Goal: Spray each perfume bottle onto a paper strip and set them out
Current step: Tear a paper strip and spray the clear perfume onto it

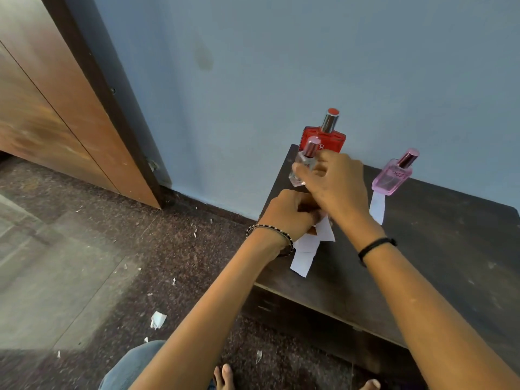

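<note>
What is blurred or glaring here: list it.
Head view: motion blur streaks the brown wooden door; the right hand and the small clear glass bottle it grips smear slightly; the white paper strips the left hand holds look sharp; soft light, a glint on the silver cap.

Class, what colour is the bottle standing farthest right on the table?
The bottle is pink; head view.

Soft even daylight, blurred hands, wide-angle edge bending.

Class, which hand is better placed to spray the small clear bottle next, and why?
Right. The right hand grips the clear bottle, while the left hand holds the paper strips just below it.
</note>
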The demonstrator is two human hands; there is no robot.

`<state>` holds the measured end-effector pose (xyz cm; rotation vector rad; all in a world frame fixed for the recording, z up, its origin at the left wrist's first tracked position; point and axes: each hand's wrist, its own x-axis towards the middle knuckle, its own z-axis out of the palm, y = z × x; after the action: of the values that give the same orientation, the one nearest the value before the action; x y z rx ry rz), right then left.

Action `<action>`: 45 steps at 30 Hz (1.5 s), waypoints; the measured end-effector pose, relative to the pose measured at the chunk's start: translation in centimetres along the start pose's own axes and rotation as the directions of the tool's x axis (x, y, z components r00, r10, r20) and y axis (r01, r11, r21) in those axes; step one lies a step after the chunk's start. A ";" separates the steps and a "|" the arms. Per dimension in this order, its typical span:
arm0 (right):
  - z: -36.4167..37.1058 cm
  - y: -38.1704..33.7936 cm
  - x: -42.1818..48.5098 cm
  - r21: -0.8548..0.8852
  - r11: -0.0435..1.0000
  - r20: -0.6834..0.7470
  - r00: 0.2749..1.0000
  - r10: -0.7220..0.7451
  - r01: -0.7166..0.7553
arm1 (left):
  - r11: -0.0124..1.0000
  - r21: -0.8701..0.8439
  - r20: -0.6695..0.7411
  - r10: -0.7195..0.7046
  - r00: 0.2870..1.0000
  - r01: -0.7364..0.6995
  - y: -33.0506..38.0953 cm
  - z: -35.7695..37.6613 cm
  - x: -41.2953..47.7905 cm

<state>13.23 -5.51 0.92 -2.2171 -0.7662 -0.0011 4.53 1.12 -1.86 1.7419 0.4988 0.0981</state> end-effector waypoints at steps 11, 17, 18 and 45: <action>-9.0 4.5 -8.0 0.399 0.903 -0.101 0.971 0.217 -0.160 | 0.978 -0.183 0.037 -0.096 0.995 0.101 1.6 1.1 0.0; -7.6 5.5 -10.2 0.403 0.892 0.007 0.976 0.219 -0.203 | 0.991 -0.132 0.001 0.005 1.000 -0.004 2.7 2.6 -0.3; -7.3 5.6 -10.3 0.401 0.891 0.030 0.975 0.218 -0.212 | 0.991 -0.135 -0.002 0.017 1.000 -0.017 2.9 2.8 -0.4; -8.7 6.6 -10.0 0.891 0.309 0.286 0.939 0.189 -0.333 | 0.899 -0.437 -0.086 -0.069 0.994 0.025 4.4 5.3 -0.1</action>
<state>10.51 -20.02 0.20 -1.1481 -0.2731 0.6216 7.39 -4.36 1.04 1.2882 0.5451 0.2451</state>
